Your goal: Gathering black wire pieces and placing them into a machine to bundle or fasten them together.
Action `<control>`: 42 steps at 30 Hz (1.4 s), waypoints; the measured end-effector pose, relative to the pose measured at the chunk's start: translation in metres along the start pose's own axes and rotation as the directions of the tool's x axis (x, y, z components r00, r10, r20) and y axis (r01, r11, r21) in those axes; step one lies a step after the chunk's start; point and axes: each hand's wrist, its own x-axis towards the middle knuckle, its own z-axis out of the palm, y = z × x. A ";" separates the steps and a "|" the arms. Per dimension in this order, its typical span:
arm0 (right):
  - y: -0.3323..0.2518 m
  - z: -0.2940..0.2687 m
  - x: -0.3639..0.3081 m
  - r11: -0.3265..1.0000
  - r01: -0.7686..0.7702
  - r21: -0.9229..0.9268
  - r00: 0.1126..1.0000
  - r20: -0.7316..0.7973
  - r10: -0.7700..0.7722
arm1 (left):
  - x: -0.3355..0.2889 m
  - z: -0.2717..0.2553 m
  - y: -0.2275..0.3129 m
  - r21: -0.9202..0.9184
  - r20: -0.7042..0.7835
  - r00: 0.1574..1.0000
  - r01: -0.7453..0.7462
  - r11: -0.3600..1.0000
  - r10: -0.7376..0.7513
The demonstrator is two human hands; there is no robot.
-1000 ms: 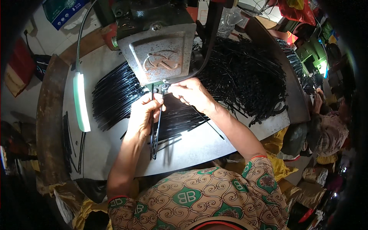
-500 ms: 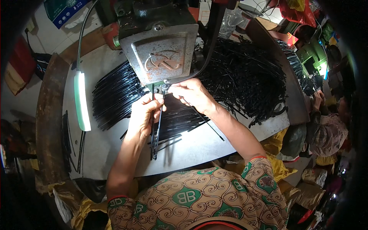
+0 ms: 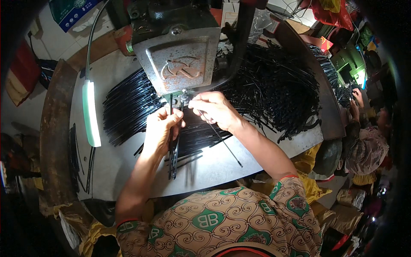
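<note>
Black rods (image 3: 173, 145) in closed left hand (image 3: 159, 130); thin rod (image 3: 218, 136) pinched by right hand (image 3: 214, 109).

The machine (image 3: 177, 55) stands at the far middle of the tabletop (image 3: 222, 165). Left of the machine lies a pile of straight rods (image 3: 126, 105), and further left is a long lamp (image 3: 90, 113). Right of the machine lies a big heap of rods (image 3: 274, 90). Just in front of the machine, the left hand (image 3: 160, 128) holds a bundle of rods (image 3: 173, 152), and the right hand (image 3: 214, 109) holds a thin rod (image 3: 222, 141). Far right of the machine sits another person (image 3: 366, 145).
</note>
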 end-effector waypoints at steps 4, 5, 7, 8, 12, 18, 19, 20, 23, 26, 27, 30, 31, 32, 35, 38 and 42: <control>0.001 0.002 -0.008 0.999 0.008 0.049 1.000 0.017 -0.008 | -0.005 0.000 0.001 0.036 0.015 1.000 0.021 0.999 -0.022; 0.000 0.005 -0.008 0.998 0.011 0.064 1.000 0.009 -0.012 | -0.004 0.001 0.000 0.019 0.018 1.000 0.023 1.000 -0.024; 0.001 0.007 -0.006 0.995 0.056 0.081 0.998 0.025 -0.058 | -0.001 0.003 -0.002 -0.022 -0.001 1.000 0.016 1.000 -0.016; 0.002 0.008 -0.004 0.994 0.066 0.088 0.998 0.005 -0.067 | 0.000 0.004 -0.003 -0.041 -0.015 1.000 0.010 0.999 -0.011; 0.005 0.012 0.003 0.988 0.103 0.118 0.994 -0.038 -0.099 | 0.011 0.004 -0.010 -0.015 -0.025 0.997 -0.078 0.997 0.078; 0.006 0.013 0.005 0.990 0.102 0.094 0.995 -0.022 -0.100 | 0.010 0.004 -0.008 0.023 -0.050 0.995 -0.086 0.996 0.087; 0.006 0.013 0.005 0.991 0.098 0.086 0.995 -0.027 -0.096 | 0.011 0.002 -0.008 0.038 -0.038 0.995 -0.093 0.995 0.095; 0.006 0.012 0.005 0.992 0.100 0.080 0.995 -0.025 -0.098 | 0.010 0.002 -0.005 0.053 -0.031 0.996 -0.086 0.995 0.088; 0.007 0.010 0.005 0.993 0.097 0.068 0.995 -0.019 -0.095 | 0.008 0.003 0.003 0.091 -0.014 0.998 -0.066 0.994 0.068; 0.006 0.011 0.005 0.994 0.083 0.070 0.996 -0.021 -0.082 | 0.009 -0.001 0.004 0.108 0.004 0.999 -0.054 0.993 0.054; 0.006 0.011 0.005 0.994 0.082 0.068 0.996 -0.026 -0.080 | 0.009 -0.002 0.004 0.110 0.012 0.999 -0.054 0.992 0.053; 0.005 0.011 0.004 0.994 0.088 0.071 0.996 -0.021 -0.087 | 0.011 -0.005 0.006 0.134 0.035 0.999 -0.041 0.990 0.037; 0.005 0.010 0.004 0.993 0.092 0.073 0.996 -0.017 -0.091 | 0.011 -0.006 0.007 0.144 0.042 0.999 -0.035 0.989 0.029; 0.005 0.010 0.004 0.993 0.097 0.069 0.995 -0.013 -0.097 | 0.011 -0.007 0.009 0.156 0.054 0.998 -0.027 0.987 0.019; 0.005 0.010 0.003 0.993 0.107 0.057 0.994 -0.009 -0.107 | 0.011 -0.007 0.012 0.171 0.071 0.997 -0.007 0.985 -0.005; 0.005 0.011 0.003 0.993 0.105 0.062 0.994 -0.014 -0.105 | 0.009 -0.004 0.010 0.143 0.044 0.999 -0.007 0.990 0.001; 0.006 0.014 0.003 0.993 0.094 0.072 0.995 -0.035 -0.091 | 0.005 0.003 0.006 0.088 -0.009 0.999 -0.042 0.995 0.043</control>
